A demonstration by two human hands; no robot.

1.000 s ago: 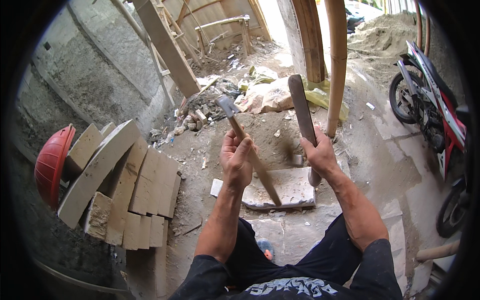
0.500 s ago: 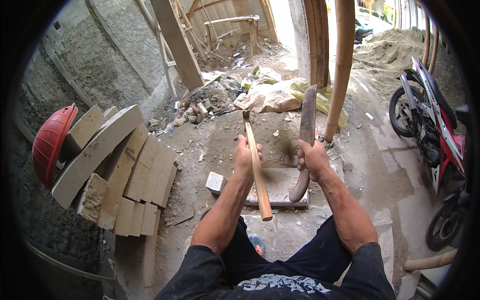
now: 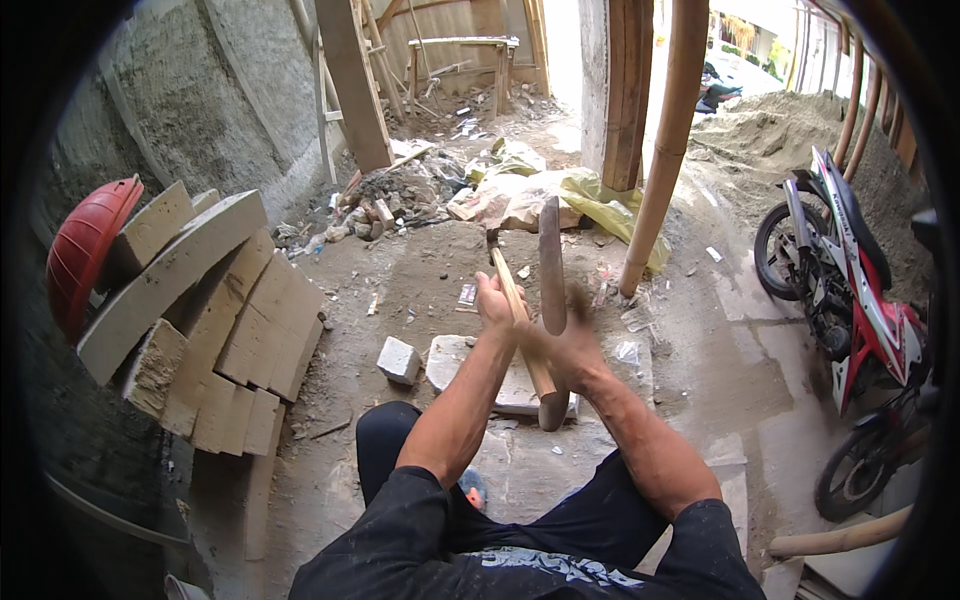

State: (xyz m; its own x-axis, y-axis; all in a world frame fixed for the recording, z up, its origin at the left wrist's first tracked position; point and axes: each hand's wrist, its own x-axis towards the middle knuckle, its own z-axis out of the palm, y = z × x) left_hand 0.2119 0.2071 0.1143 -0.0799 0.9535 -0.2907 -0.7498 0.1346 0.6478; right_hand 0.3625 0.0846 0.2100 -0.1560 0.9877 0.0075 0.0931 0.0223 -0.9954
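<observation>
My left hand (image 3: 494, 308) is closed around the wooden handle of a hammer (image 3: 510, 280), whose small dark head points away from me. Smeared by motion, my right hand (image 3: 568, 350) grips a machete (image 3: 551, 265) by its handle. The dark, broad blade stands pointing away, and the rounded handle end shows below the hand. Machete and hammer handle cross or nearly touch at my right hand; the blur hides which. Beneath both tools a pale flat block (image 3: 455, 362) lies on the ground, with a smaller white block (image 3: 399, 360) to its left.
Long pale blocks (image 3: 255, 325) lean in a stack at left, with a red hard hat (image 3: 95, 255) at its far end. Ahead are plastic sacks (image 3: 520, 200), rubble (image 3: 395, 205) and a bamboo post (image 3: 665, 150). A red and white motorcycle (image 3: 860, 270) stands at right.
My right hand has swung left with the machete, up against the hammer. The left hand keeps its hold on the hammer. The whole view has shifted slightly.
</observation>
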